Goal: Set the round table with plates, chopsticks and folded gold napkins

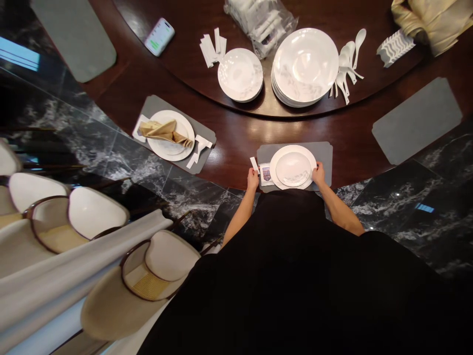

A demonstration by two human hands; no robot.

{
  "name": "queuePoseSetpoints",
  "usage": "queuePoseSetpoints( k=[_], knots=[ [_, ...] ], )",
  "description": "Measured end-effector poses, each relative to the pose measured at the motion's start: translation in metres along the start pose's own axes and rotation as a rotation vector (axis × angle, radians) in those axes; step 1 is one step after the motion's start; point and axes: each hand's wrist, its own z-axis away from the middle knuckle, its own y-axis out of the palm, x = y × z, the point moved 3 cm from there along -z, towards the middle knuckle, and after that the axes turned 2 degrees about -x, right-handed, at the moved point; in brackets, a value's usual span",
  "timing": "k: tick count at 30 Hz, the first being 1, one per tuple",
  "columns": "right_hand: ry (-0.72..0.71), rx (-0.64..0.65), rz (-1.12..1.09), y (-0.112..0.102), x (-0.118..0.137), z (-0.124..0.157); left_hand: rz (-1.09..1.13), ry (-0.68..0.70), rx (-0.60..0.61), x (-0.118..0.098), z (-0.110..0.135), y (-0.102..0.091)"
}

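On a grey placemat (325, 153) in front of me lies a large white plate (274, 170), with a smaller white plate (293, 167) on top of it. My right hand (319, 173) grips the large plate's right rim. Pinched in my left hand (253, 178) is a narrow white paper packet (253, 163), held at the placemat's left edge. Between that hand and the plates lies a white packet with a dark printed picture (265, 174). The fingertips of both hands are small and partly hidden.
A raised round tabletop (266, 109) bears small plates (240, 74), stacked large plates (306, 64), spoons (345, 64), paper packets (213, 49), a plastic bag (264, 24), wavy white rests (396, 48) and a phone (159, 37). A gold napkin (166, 132) tops the left setting. Chairs (162, 266) stand left.
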Motion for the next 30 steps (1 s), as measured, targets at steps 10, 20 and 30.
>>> queuePoseSetpoints(
  k=[10, 20, 30],
  knots=[
    [0.008, -0.019, 0.033, 0.004, -0.009, -0.006, 0.052, -0.037, -0.086, -0.001, 0.003, -0.006],
    [0.042, -0.036, -0.009, 0.002, -0.003, 0.002, 0.090, -0.030, 0.027, -0.008, 0.013, -0.003],
    [0.034, -0.184, 0.119, -0.033, 0.017, -0.003, 0.094, -0.014, 0.139, -0.023, 0.011, 0.005]
  ],
)
